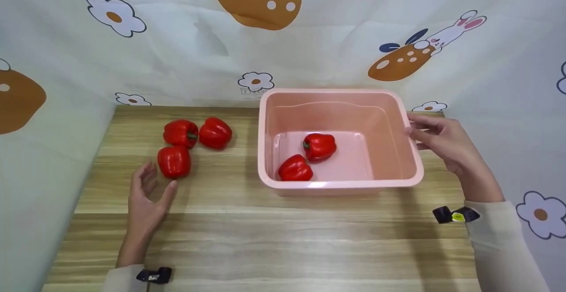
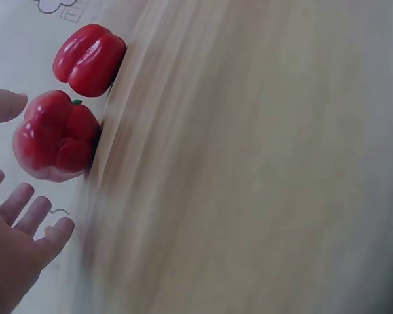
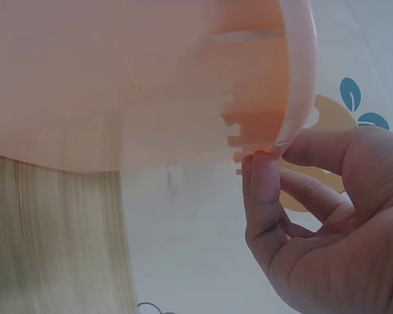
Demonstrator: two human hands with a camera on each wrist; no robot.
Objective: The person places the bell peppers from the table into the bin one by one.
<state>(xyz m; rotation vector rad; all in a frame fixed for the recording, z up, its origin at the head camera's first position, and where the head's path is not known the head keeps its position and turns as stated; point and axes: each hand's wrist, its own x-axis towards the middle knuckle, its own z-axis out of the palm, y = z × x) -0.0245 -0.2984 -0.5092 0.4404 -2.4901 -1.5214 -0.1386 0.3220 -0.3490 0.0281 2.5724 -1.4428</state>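
Beside the nearest of three red bell peppers on the table's left is my left hand, thumb and fingers spread apart and holding nothing. Another bell pepper lies just behind that one, and a third bell pepper to its right. My right hand pinches the right rim of a pink plastic basin; the right wrist view shows thumb and fingers on the rim. Inside the basin, one bell pepper lies near the middle and one bell pepper in the near left corner.
The wood-grain table runs back to a pale cloth printed with flowers, carrots and a rabbit, which also hangs at both sides. Black straps with small devices sit on both wrists.
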